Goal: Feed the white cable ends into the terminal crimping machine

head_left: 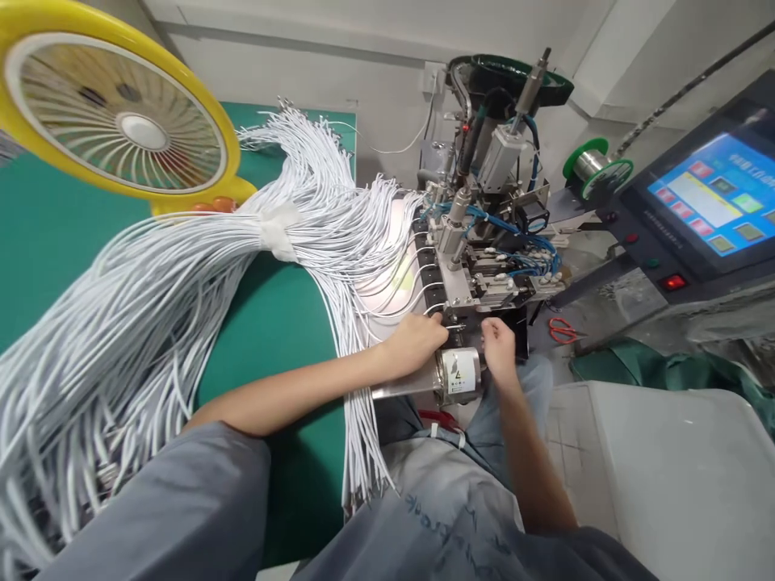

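Note:
My left hand (416, 343) is closed in a pinch at the near end of the machine's black slotted holder (432, 284). A thin light tip (456, 327) sticks out past its fingertips and looks like the end of a white cable. To the right, my right hand (500, 345) is curled closed beside the machine's front edge; whatever its fingers hold, if anything, is hidden. Several white cables (393, 305) curve into the holder's slots from the left. Between my hands and nearer to me sits a metal cylinder with a white label (463, 371).
A large tied bundle of white cables (199, 242) lies across the green table (266, 323). A yellow fan (233, 161) stands at the left. Pneumatic cylinders and blue hoses fill the machine (454, 234). At right are a lit control screen (720, 194), a wire spool (596, 168) and red-handled scissors (562, 330).

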The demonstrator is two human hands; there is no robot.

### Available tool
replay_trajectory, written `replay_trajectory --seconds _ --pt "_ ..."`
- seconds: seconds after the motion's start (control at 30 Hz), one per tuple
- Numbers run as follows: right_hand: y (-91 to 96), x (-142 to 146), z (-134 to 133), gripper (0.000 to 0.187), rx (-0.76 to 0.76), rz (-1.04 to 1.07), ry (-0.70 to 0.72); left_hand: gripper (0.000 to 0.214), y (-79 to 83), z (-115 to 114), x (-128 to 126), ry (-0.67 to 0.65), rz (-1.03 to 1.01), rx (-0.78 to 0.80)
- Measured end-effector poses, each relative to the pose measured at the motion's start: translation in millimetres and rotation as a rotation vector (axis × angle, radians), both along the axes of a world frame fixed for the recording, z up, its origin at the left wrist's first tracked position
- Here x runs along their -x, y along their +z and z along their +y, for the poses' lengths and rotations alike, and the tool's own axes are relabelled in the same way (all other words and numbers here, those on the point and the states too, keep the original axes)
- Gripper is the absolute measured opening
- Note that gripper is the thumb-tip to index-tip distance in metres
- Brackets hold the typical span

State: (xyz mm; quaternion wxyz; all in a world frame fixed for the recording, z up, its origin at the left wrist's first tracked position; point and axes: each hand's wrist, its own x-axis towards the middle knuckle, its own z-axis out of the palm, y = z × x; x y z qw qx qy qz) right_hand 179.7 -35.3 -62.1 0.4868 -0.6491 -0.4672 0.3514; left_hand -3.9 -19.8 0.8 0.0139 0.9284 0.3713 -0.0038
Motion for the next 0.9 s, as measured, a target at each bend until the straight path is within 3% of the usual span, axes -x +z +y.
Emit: replay_trajectory --seconds 0.13,0.27,0.43,0.57,0.73,0.9 --pt "12.8 22 -29 0.024 -0.183 -0.026 -0.136 0.023 -1.0 2 0 0.096 0.024 -0.015" --pt "11.0 46 -50 0.021 -0.249 -0.146 0.002 0.017 8.9 23 12 0.158 0.027 -0.04" --pt "-0.9 51 -51 0.018 -0.34 -0.252 -0.028 0.031 26.9 74 58 0.383 0.045 -0.168" --pt "-4.0 50 -50 0.018 -0.374 -0.271 -0.019 0.04 21.2 102 88 0.452 0.088 -0.153" --pt "-4.6 51 -50 0.018 -0.387 -0.299 -0.026 0.042 8.4 125 86 0.432 0.079 -0.154" --pt "-4.7 52 -49 0.018 -0.398 -0.306 -0.038 0.039 10.2 166 73 0.543 0.085 -0.178"
